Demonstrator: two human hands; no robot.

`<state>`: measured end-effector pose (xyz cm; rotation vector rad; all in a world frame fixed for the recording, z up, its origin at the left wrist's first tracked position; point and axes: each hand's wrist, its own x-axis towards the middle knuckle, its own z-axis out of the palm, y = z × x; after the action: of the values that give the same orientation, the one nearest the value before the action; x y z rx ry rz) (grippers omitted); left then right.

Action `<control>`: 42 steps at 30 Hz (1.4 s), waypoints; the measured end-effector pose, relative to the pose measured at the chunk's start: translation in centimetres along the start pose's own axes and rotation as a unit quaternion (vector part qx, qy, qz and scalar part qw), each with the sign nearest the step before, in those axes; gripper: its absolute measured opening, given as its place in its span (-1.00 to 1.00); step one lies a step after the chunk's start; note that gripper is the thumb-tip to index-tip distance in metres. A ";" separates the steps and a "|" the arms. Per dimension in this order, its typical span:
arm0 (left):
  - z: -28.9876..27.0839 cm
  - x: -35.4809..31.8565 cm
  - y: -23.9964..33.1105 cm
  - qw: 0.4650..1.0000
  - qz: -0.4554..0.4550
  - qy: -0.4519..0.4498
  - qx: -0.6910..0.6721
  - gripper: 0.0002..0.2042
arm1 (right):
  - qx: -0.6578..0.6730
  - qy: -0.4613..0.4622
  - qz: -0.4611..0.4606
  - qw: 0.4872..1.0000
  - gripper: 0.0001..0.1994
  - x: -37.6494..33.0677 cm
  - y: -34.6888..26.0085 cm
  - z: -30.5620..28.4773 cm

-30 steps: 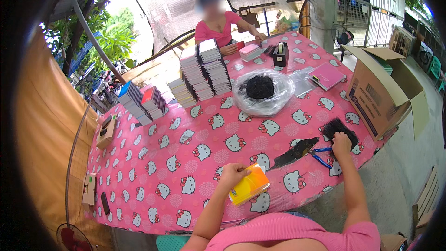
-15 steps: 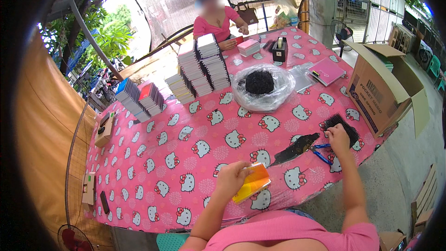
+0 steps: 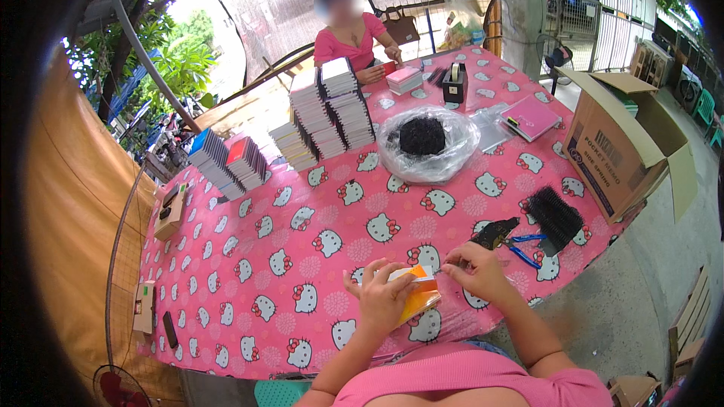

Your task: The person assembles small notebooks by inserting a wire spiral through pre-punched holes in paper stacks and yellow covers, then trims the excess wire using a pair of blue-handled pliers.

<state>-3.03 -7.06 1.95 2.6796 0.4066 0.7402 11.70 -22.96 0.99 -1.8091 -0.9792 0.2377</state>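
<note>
A small orange and yellow notebook (image 3: 422,300) is at the near edge of the table, in front of me. My left hand (image 3: 383,298) holds it from the left, thumb across the cover and other fingers spread. At its right edge is my right hand (image 3: 478,273), thumb and fingertips pinched together; whatever they hold is too small to make out. Just beyond that hand lies a dark, flat piece (image 3: 494,234), partly hidden by it. Blue-handled pliers (image 3: 522,253) rest beside the piece, next to a pile of black plastic binding coils (image 3: 555,218).
A clear plastic bag (image 3: 452,162) with black material sits mid-table. Tall notebook stacks (image 3: 328,113) stand at far left of it. An open carton (image 3: 615,154) occupies the right edge, near a pink notebook (image 3: 532,119) and tape dispenser (image 3: 455,84). Across the table sits another person (image 3: 351,38).
My right hand has moved left from the black coils to the notebook's right edge. The fingers of my left hand have spread over the notebook.
</note>
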 end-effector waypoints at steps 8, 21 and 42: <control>1.1 -1.1 -0.7 0.999 -0.032 -0.004 -0.025 -0.85 | 0.035 -0.021 -0.026 0.999 -0.79 -0.3 -0.6 1.6; 1.0 -0.8 -0.6 0.998 -0.026 0.013 -0.053 -0.78 | 0.119 -0.029 0.073 0.990 -0.79 -0.4 0.5 2.2; 1.0 -0.7 -0.9 0.998 0.003 0.028 -0.064 -0.82 | -0.011 -0.109 -0.090 0.990 -0.82 0.7 -0.9 0.5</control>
<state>-3.25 -6.76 0.43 2.5457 0.3523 0.8171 11.40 -21.95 1.72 -1.7277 -1.2963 0.3184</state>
